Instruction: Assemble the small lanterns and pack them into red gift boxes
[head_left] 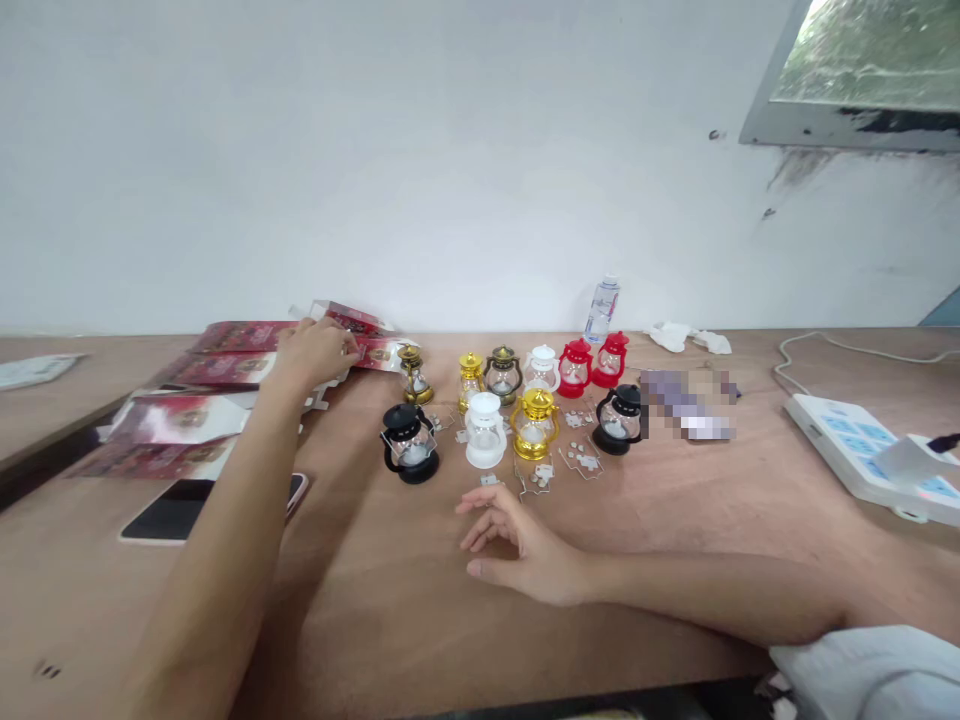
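Observation:
Over the red printed cardboard boxes (232, 368) at the left is my left hand (316, 352). Its fingers are bent and closed down among the packaging; what they grip is hidden. My right hand (525, 555) rests at the front middle of the table, fingers loosely curved and apart, holding nothing. Just beyond it stand several small lanterns: a white lantern (485, 432), a gold lantern (534, 425), a black lantern (409, 445) and another black lantern (619, 420). Behind these are bronze lanterns, a red lantern (575, 368) and others. Bent wires and small metal pieces (541, 475) lie between them.
A phone (169, 512) lies partly under my left forearm. At the right are a white power strip (840, 440) with a plug and a cable (795, 350). A clear bottle (602, 310) and crumpled tissues (671, 336) sit near the wall.

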